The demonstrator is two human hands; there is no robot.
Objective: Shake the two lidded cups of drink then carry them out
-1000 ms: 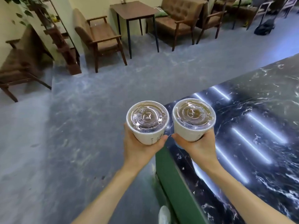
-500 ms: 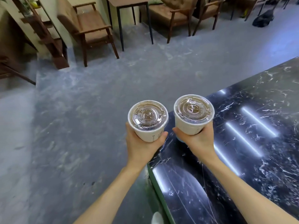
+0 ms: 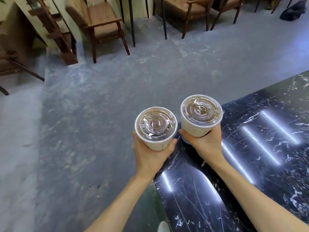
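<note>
I hold two white paper cups with clear plastic lids, brown drink showing under each lid. My left hand (image 3: 150, 156) grips the left cup (image 3: 156, 127) from below, just off the corner of the counter. My right hand (image 3: 207, 146) grips the right cup (image 3: 201, 114), held slightly higher and above the counter's corner. Both cups are upright and side by side, a small gap between them.
A black marble counter (image 3: 260, 164) with a green side fills the lower right. Grey floor (image 3: 83, 131) spreads to the left and ahead. Wooden armchairs (image 3: 100, 25), a dark table's legs (image 3: 132, 22) and a wooden plant stand (image 3: 56, 34) line the far wall.
The view has moved forward and tilted down, so the chairs sit higher in frame. The right cup has risen a little above the left one. Both hands keep their grip.
</note>
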